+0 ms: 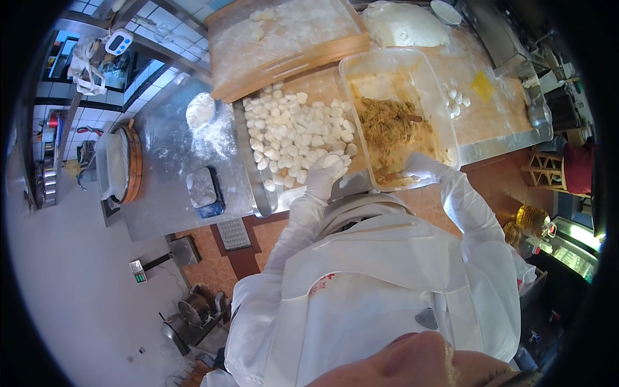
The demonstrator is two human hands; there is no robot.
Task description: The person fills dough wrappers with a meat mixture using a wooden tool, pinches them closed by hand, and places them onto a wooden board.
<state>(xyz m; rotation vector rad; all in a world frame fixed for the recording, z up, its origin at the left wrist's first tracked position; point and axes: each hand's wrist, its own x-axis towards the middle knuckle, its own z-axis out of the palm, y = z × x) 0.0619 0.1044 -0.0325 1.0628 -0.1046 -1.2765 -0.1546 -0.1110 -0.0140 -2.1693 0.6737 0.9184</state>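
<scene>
My left hand point(320, 178), in a white glove, holds a pale dough piece point(334, 163) in its curled fingers. Below and beyond it, many flattened dough pieces point(290, 130) cover the floured wooden board. My right hand point(424, 165), also gloved, is at the near end of a translucent plastic tub point(437, 87). Its fingers close on what looks like a flat wooden spatula point(392, 176), low against the tub's near side. Crumbly brown filling point(387, 123) is heaped in the tub's middle, with a brown handle point(411, 117) sticking out of it.
A floured wooden box or tray point(290, 38) stands behind the board, beside a large dough mass point(404, 24). On the steel table at left are a bowl of flour point(200, 110), a blue-sided box point(207, 192) and a round wooden-rimmed vessel point(133, 162). Several dough pieces point(455, 100) lie right of the tub.
</scene>
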